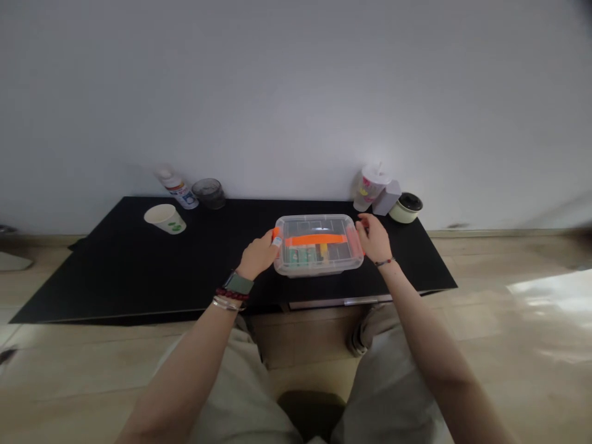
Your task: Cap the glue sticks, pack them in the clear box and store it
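Observation:
A clear plastic storage box (340, 266) with a lid and an orange carrying handle (316, 240) sits on the black table in front of me. Green-and-white packets (303, 254) and a small yellow item (324, 251) show through the lid. My left hand (259, 254) is closed on the box's left end, its fingertips at the orange latch (276, 234). At the opposite end, my right hand (374, 239) has curled fingers against the side with the other latch (359, 239); its fingertips are partly hidden.
A paper cup (165, 219), a spray can (180, 191) and a dark glass (209, 194) stand at the left of the black table (139, 271). Behind my right hand are a lidded straw cup (369, 190), a pale box (387, 197) and a black-lidded jar (406, 208), near the wall.

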`<state>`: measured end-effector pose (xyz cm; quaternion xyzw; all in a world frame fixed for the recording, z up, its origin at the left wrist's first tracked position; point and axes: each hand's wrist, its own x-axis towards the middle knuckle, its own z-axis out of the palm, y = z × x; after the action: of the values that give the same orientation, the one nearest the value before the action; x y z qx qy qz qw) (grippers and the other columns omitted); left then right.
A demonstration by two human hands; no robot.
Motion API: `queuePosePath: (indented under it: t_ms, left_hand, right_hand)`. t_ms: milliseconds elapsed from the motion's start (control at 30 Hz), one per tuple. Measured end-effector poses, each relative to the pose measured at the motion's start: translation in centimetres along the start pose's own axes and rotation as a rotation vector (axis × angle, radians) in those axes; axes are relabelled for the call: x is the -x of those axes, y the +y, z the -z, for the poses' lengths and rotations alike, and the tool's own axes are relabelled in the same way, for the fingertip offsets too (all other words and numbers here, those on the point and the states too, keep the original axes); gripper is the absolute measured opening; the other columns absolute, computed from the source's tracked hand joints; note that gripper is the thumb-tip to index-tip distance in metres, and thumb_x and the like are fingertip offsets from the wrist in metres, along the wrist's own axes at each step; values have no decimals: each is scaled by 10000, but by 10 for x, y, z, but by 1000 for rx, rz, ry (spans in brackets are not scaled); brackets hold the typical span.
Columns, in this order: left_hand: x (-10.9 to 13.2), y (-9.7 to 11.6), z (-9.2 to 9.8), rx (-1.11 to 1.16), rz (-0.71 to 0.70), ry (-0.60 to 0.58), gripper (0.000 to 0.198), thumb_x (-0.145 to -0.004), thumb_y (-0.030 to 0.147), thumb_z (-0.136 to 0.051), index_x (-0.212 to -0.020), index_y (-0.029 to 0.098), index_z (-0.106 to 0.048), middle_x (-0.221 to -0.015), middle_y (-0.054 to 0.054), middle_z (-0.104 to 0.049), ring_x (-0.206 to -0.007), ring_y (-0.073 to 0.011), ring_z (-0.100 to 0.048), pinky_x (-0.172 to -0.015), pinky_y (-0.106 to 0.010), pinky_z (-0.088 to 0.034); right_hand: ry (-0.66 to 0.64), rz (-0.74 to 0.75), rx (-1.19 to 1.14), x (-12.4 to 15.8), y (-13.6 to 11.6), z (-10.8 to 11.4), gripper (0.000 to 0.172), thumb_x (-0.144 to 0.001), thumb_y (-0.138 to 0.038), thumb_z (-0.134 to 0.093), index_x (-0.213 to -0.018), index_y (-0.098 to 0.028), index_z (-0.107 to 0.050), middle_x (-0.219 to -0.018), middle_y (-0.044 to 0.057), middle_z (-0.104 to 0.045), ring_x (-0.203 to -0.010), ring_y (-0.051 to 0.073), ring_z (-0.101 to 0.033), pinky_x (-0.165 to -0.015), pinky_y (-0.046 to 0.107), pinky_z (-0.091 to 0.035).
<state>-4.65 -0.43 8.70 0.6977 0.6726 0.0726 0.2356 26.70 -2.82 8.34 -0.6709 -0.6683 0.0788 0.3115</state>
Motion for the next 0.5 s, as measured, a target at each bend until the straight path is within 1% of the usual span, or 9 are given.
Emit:
queuePosePath:
  t_ms: [33,67,100,133,200,233,300,400,500]
  left_hand:
    - [-1,-1,-2,-1,5,9,502,-953,369,-364,-1394,198,-531,-1213,-185,-701,-1107,-397,-657,-889,-446,-474]
    - [-3,-4,-4,26,5,22,495,-947,367,-376,-1379,191,-543,-1202,-186,-705,-1099,-393,-659,-895,-448,-473]
    - [-5,-7,-7,85,-2,35,480,-942,371,-385,-1342,182,-570,-1194,-182,-708,-1097,-382,-659,-904,-445,-471]
    - [-8,-11,-10,176,-14,49,457,-937,385,-391,-1278,174,-610,-1180,-173,-714,-1093,-365,-658,-911,-435,-472]
    - [-15,-18,-17,423,-40,73,430,-921,450,-411,-1093,163,-680,-1100,-147,-738,-1056,-326,-657,-898,-406,-486]
    - [-18,-21,-21,552,-51,77,434,-902,495,-436,-1001,158,-691,-1032,-133,-748,-1014,-306,-656,-874,-389,-496]
    - [-21,-25,-28,752,-56,59,465,-845,575,-498,-886,148,-677,-878,-105,-742,-892,-269,-651,-801,-364,-508]
    - [-21,-26,-36,882,-14,6,513,-786,640,-538,-851,142,-642,-721,-58,-683,-715,-215,-608,-689,-338,-493]
    - [-19,-26,-42,908,8,-47,503,-752,644,-569,-833,150,-620,-669,-29,-642,-663,-190,-572,-650,-320,-467]
  right_hand:
    - [-21,137,-15,0,-6,-2,391,-965,-398,-428,-1213,-165,-622,-1153,149,-669,-1103,263,-610,-995,431,-469]
    - [-82,254,-20,-1,-11,-5,397,-957,-433,-457,-1197,-172,-637,-1190,150,-654,-1157,267,-586,-1034,438,-446]
    - [-151,335,-8,-1,-16,-9,405,-941,-469,-499,-1180,-181,-652,-1238,150,-633,-1227,279,-548,-1074,451,-416]
    - [-211,374,22,-2,-19,-12,416,-919,-502,-542,-1170,-193,-661,-1292,146,-608,-1305,298,-492,-1113,477,-374]
    - [-282,357,98,-4,-23,-18,434,-877,-546,-606,-1163,-225,-662,-1375,125,-558,-1431,334,-351,-1167,551,-267]
    - [-307,334,126,-5,-23,-20,430,-868,-557,-618,-1154,-238,-658,-1397,114,-541,-1467,343,-291,-1177,584,-219]
    - [-346,305,160,-9,-24,-22,392,-875,-563,-613,-1103,-246,-652,-1405,105,-528,-1496,343,-237,-1177,621,-167]
    - [-356,315,197,-14,-28,-22,338,-914,-538,-577,-1014,-220,-629,-1372,130,-540,-1493,335,-255,-1160,649,-169]
    - [-343,380,225,-17,-33,-21,321,-961,-500,-518,-1017,-194,-602,-1306,156,-575,-1462,338,-325,-1140,675,-195]
